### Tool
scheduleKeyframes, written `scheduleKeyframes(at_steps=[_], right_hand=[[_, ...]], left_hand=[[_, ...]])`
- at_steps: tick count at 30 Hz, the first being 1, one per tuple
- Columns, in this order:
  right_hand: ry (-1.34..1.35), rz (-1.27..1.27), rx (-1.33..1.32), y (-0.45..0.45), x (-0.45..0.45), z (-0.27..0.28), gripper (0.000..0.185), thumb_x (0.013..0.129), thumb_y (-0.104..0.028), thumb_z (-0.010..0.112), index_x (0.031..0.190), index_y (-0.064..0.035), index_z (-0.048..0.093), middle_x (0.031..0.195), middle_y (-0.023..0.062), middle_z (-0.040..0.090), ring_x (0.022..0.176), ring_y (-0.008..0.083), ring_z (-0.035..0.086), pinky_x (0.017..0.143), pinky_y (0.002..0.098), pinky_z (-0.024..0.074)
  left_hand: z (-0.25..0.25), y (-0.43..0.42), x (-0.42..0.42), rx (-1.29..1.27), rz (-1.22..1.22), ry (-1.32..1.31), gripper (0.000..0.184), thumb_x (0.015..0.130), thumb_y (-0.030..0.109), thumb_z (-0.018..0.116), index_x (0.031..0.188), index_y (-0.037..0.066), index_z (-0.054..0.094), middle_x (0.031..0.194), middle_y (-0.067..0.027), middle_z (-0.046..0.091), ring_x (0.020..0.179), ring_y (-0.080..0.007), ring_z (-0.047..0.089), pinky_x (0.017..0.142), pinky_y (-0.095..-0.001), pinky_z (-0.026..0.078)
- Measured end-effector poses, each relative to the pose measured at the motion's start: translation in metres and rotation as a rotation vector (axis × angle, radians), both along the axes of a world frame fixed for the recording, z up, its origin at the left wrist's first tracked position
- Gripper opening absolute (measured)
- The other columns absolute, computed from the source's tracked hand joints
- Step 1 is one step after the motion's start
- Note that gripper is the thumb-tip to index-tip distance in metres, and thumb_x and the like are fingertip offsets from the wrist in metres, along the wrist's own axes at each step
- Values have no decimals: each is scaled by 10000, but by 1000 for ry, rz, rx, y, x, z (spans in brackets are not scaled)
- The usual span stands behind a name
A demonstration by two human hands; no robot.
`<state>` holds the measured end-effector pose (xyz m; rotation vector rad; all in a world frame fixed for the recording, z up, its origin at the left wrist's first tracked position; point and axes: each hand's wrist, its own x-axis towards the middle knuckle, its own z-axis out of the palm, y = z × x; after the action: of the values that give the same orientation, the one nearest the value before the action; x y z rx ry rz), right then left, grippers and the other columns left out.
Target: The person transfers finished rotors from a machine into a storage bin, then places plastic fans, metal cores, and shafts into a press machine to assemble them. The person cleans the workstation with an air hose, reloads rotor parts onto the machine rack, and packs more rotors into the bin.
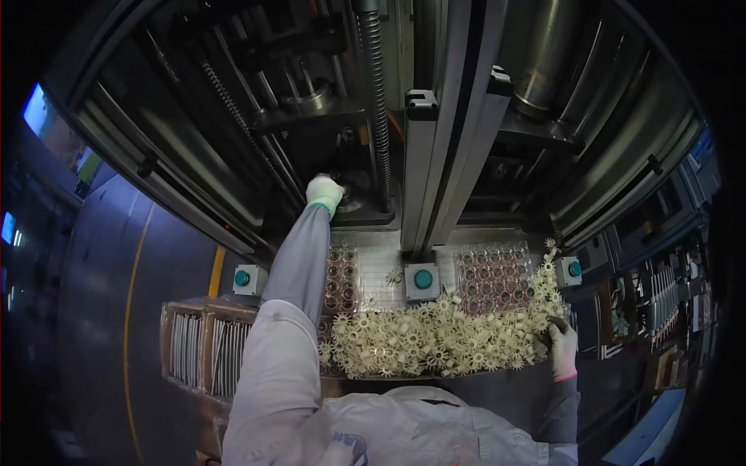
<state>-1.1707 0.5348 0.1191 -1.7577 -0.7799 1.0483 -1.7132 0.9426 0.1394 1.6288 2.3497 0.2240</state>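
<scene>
My left hand [325, 193], in a white glove with a green cuff, reaches into the left press beside its round metal base [351, 203]. Its fingers are hidden behind the back of the hand. At the right end of a heap of pale, star-shaped parts [435, 334], my right hand [562, 346] wears a glove with dark fingertips and a pink cuff. Its fingers are bent at the heap's edge; whether they hold a part is too small to tell. Clear trays with round pockets, the left tray [342, 276] and the right tray [494, 276], lie behind the heap.
A metal post [443, 140] divides the two press bays. Green buttons sit on the left box [250, 279], middle box [422, 281] and right box [569, 271]. Cartons of thin sheets [206, 349] stand at the left. A coil spring [377, 101] hangs in the left press.
</scene>
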Motion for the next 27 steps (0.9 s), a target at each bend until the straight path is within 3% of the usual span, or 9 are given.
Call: scheduleKeyframes(at_steps=[2, 6, 8, 11, 16, 18, 19, 22, 27], right_hand=[[77, -103, 68, -6, -3, -4, 293, 989, -134, 585, 1236, 24, 586, 996, 71, 609, 822, 151, 632, 713, 294, 597], [81, -193, 70, 0, -20, 10, 304, 1006, -207, 568, 1240, -12, 560, 883, 58, 616, 696, 128, 611, 600, 261, 537], [21, -166, -33, 4, -32, 22, 256, 1013, -238, 551, 1180, -46, 577, 734, 11, 581, 537, 88, 532, 501, 232, 434], [187, -95, 107, -6, -29, 5, 229, 1009, -242, 553, 1130, -49, 576, 707, 6, 553, 511, 85, 500, 502, 229, 438], [213, -159, 154, -11, -62, 25, 289, 987, -205, 562, 1213, -28, 593, 875, 66, 621, 729, 167, 648, 634, 287, 543], [232, -143, 156, -16, -62, 20, 290, 972, -215, 584, 1175, -8, 602, 991, 69, 614, 862, 169, 651, 709, 317, 568], [233, -140, 149, -18, -65, 24, 290, 972, -215, 584, 1175, -8, 602, 991, 69, 614, 862, 169, 651, 709, 317, 568], [202, -164, 205, -3, -76, 35, 293, 974, -227, 583, 1159, 1, 588, 961, 79, 612, 812, 165, 650, 685, 310, 566], [189, -61, 216, 21, -115, 58, 356, 987, -242, 580, 1189, 51, 559, 850, 80, 610, 709, 161, 644, 653, 294, 566]], left_hand=[[-12, -2, 1, 119, 43, 13, 380, 758, 381, 774, 1009, 95, 755, 1086, -162, 721, 1013, -341, 694, 885, -393, 563], [-60, 63, -8, -96, 43, 67, 299, 762, 285, 773, 985, 87, 761, 1038, -155, 735, 983, -318, 710, 871, -401, 567], [-43, 46, -5, -131, 19, 45, 276, 794, 313, 736, 963, 97, 768, 1016, -169, 735, 965, -330, 713, 867, -404, 567], [-24, 19, -6, -90, -14, 16, 308, 857, 353, 666, 1005, 100, 762, 1089, -184, 715, 1022, -349, 691, 901, -414, 553], [-53, 26, 0, -15, -61, 92, 412, 909, 405, 632, 1178, 96, 677, 1248, -147, 656, 1134, -335, 622, 958, -414, 512], [-31, -23, 5, 82, -383, 308, 384, 923, 348, 613, 1184, 70, 667, 1351, -159, 581, 1210, -330, 570, 945, -431, 512], [-1, -57, 21, 18, -528, 494, 363, 939, 301, 585, 1200, 60, 656, 1395, -164, 545, 1228, -331, 556, 942, -445, 509], [-28, -68, -3, 37, -617, 567, 490, 964, 132, 449, 1444, 38, 428, 1502, -184, 421, 1285, -322, 525, 997, -444, 489], [-30, -70, -1, 43, -511, 214, 563, 952, 194, 471, 1476, 10, 382, 1536, -240, 368, 1344, -349, 477, 1099, -445, 413]])
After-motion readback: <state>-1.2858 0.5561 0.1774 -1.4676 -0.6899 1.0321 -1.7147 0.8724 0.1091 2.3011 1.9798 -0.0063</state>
